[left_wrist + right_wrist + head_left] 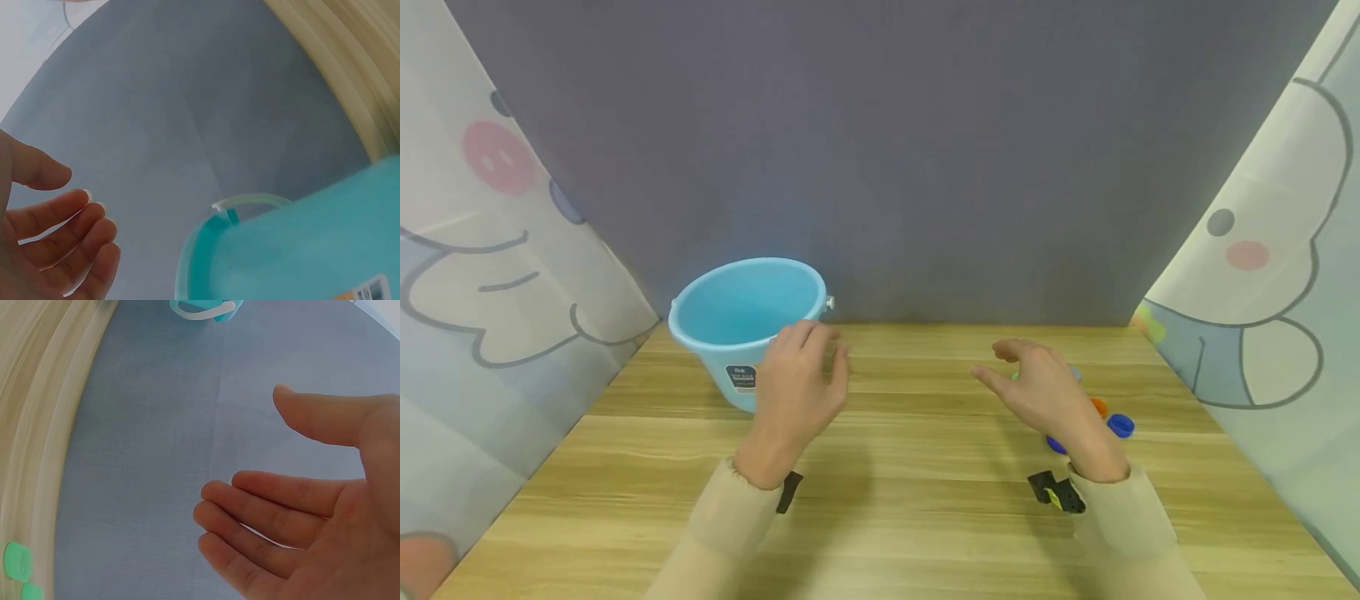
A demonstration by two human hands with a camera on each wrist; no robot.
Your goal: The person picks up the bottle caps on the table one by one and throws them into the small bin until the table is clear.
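A light blue bucket stands upright at the back left of the table, with a dark label on its front. My left hand hovers before the bucket's right side, its fingers loosely bent around nothing. The left wrist view shows a gap between that hand and the bucket. Over the right side of the table my right hand hangs with thumb and fingers apart and an empty palm. Small round caps lie below and behind it, including a blue cap and an orange cap; the hand partly hides others.
The wooden table meets a dark grey panel at the back. Cartoon-printed cloth hangs at both sides. Green caps appear at the edge of the right wrist view. The bucket's pale handle shows in the left wrist view.
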